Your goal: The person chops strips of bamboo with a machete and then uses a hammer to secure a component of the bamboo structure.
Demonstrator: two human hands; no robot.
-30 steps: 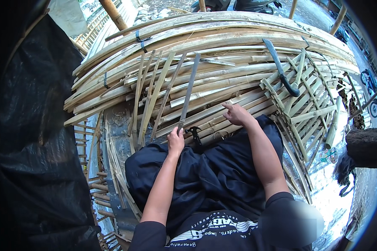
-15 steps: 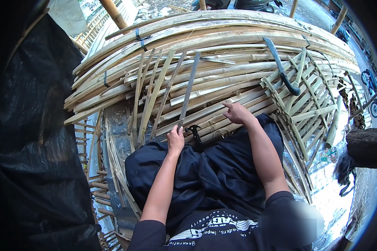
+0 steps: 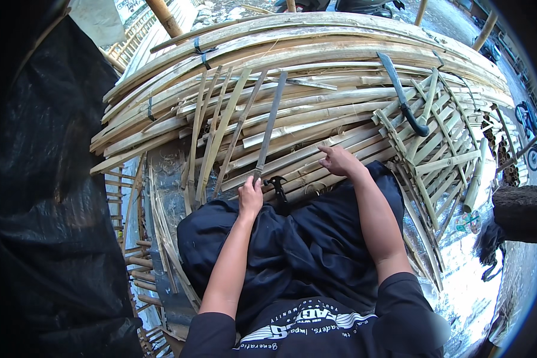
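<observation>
My left hand point(image 3: 250, 198) is closed round the lower end of a grey-brown bamboo strip point(image 3: 271, 120), which stretches away from me across the stacked split bamboo point(image 3: 316, 122). Over the near edge of that stack, my right hand point(image 3: 339, 161) points left with its index finger out and the other fingers partly curled. I see nothing in it. A black claw hammer point(image 3: 279, 190) lies between my hands, its handle end against my dark trousers. Several narrow strips point(image 3: 226, 128) lean side by side just left of the held one.
A machete point(image 3: 404, 102) with a black handle lies at the right, beside a woven bamboo lattice panel point(image 3: 432, 161). Behind is a tied bundle of long bamboo slats point(image 3: 340, 34). A dark sheet point(image 3: 53, 197) hangs at left; a dark wooden block point(image 3: 519, 212) stands at right.
The view has shifted very slightly. Both hands and the bamboo strip keep practically the same positions.
</observation>
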